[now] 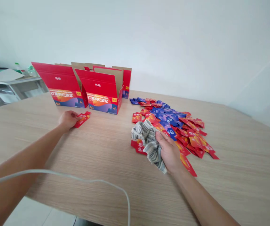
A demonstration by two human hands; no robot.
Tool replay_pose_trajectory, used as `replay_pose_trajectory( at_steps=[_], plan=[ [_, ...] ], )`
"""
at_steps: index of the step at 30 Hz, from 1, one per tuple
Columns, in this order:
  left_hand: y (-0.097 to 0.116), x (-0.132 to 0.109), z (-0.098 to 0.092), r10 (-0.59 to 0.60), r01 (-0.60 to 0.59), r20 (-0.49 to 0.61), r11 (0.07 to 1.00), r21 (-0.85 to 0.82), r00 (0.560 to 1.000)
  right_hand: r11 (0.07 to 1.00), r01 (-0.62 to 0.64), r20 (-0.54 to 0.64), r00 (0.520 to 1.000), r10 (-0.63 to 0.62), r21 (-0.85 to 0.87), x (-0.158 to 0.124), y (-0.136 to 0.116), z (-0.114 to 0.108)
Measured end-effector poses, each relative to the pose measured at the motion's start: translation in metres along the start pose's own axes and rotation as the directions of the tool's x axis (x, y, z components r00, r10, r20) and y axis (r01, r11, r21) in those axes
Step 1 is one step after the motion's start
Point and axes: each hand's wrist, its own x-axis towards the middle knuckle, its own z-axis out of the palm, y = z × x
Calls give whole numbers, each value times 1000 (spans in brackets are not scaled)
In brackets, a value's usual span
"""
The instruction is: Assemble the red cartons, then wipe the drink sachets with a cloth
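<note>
White cable, thin and smooth, (47, 171) loops across the foreground, nearest the camera. Beyond it, the left hand (67, 120) is closed in a pinch, thumb and fingers on the near-left end of a flat red-and-orange foil-look sachet (83, 118). That sachet is at or just above the pale wood-grain tabletop (102, 141), in front of the boxes; whether a second one lies under it I cannot tell. The right hand (171, 153) is curled, thumb on top, around a crumpled grey-and-white striped cloth (152, 150), with folds hanging past the fingers.

The sachet looks light, pliable and rather slick, perhaps with a filling that could shift; a flat edge or corner seems the surest hold, since squeezing the middle might strain it. The cloth looks soft and limp, easy to bunch from any side.

One red sachet (137, 147) shows partly behind the cloth. Around and beyond the right hand spreads a loose heap of red-and-orange sachets (197, 141) with blue-and-purple sachets (164, 114) among them. Past the left hand stand two red-and-blue printed cardboard boxes (102, 103), lids raised, with more behind. Farther off are a grey shelf unit (19, 83) and a plain white wall (172, 47).
</note>
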Motion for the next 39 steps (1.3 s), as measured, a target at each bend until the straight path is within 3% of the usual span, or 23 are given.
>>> replay_pose_trajectory(
  at_steps=[3,6,7,9,10,11,12,15,18,21,24,25,27,30,31,32,33,34,37,38,39],
  plan=[
    [24,-34,21,201,-196,-32,975,105,979,993,14,-99,995,-2,120,13,1,-9],
    [55,-98,65,445,-465,230,885,37,865,972,78,-179,983,-38,223,25,1,-17],
    [65,-122,81,531,-560,352,828,-21,771,965,97,-198,979,-49,244,27,1,-19],
    [85,-167,110,710,-825,623,536,-176,328,956,124,-222,973,-64,267,30,-1,-21],
    [93,-184,122,716,-881,674,424,-211,183,952,137,-236,969,-72,274,30,-2,-22],
    [99,-198,132,697,-907,709,359,-219,105,949,150,-250,965,-80,277,31,-3,-23],
    [104,-208,140,667,-924,742,322,-206,68,946,162,-261,961,-87,281,31,-4,-24],
    [109,-218,154,610,-940,786,316,-129,98,939,169,-281,956,-83,299,32,-5,-27],
    [101,-212,156,641,-908,753,389,-154,147,936,167,-287,955,-75,311,34,-6,-29],
    [91,-199,153,691,-825,671,525,-210,269,934,181,-274,957,-94,310,32,-8,-28],
    [86,-187,147,761,-792,540,554,-255,358,937,190,-265,958,-112,292,29,-10,-26],
    [85,-184,144,786,-795,502,541,-276,361,939,191,-263,958,-115,287,28,-10,-25],
    [83,-178,138,816,-797,482,507,-328,320,940,184,-260,960,-109,288,28,-9,-24],
    [75,-173,128,791,-770,581,487,-411,190,952,148,-273,959,-72,268,29,-3,-23],
    [72,-171,125,768,-745,620,505,-436,158,959,137,-283,957,-64,248,30,-1,-23],
    [70,-170,122,744,-709,649,543,-449,158,966,129,-287,956,-61,226,30,2,-23],
    [68,-169,120,715,-666,668,602,-441,204,970,124,-281,958,-63,208,30,4,-23],
    [68,-168,119,681,-619,674,668,-413,285,972,123,-266,962,-67,198,30,6,-22],
    [72,-176,121,535,-505,597,830,-237,598,977,124,-212,973,-86,172,26,9,-18],
    [75,-181,123,479,-483,566,861,-157,671,982,126,-206,974,-95,140,24,10,-16],
    [78,-186,126,436,-470,555,878,-89,708,987,127,-207,973,-105,96,23,11,-14]
  ],
)
